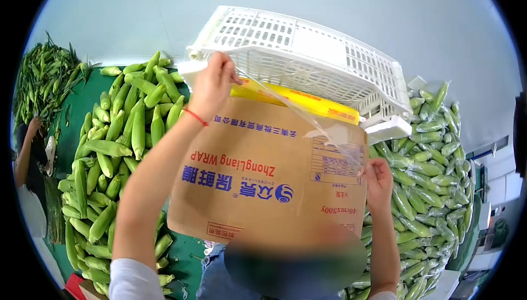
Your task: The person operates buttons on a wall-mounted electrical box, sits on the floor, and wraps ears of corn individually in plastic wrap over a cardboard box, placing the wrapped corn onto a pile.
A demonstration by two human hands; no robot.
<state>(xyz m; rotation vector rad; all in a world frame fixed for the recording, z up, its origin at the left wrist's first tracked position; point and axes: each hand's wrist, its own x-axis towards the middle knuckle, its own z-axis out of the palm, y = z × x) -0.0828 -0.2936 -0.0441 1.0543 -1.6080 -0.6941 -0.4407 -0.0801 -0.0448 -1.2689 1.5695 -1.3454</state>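
Clear plastic wrap (291, 105) stretches in a slanting sheet from upper left to lower right. My left hand (215, 83), a red band at its wrist, pinches the film near the left end of a yellow roll (307, 100). At the lower right, my right hand (377, 183) has its fingers closed on the film's other corner. Beneath the film lies a brown cardboard box (258, 157) with blue and red print. The roll rests along the box's far edge, between white foam blocks (388, 129) at its ends.
Behind the roll a white plastic crate (313, 44) lies on its side. Unwrapped corn (110, 149) is heaped on the green table (74, 99) at left. Film-wrapped corn (428, 190) is piled at right. A person's arm (24, 154) shows at far left, near more corn (49, 80).
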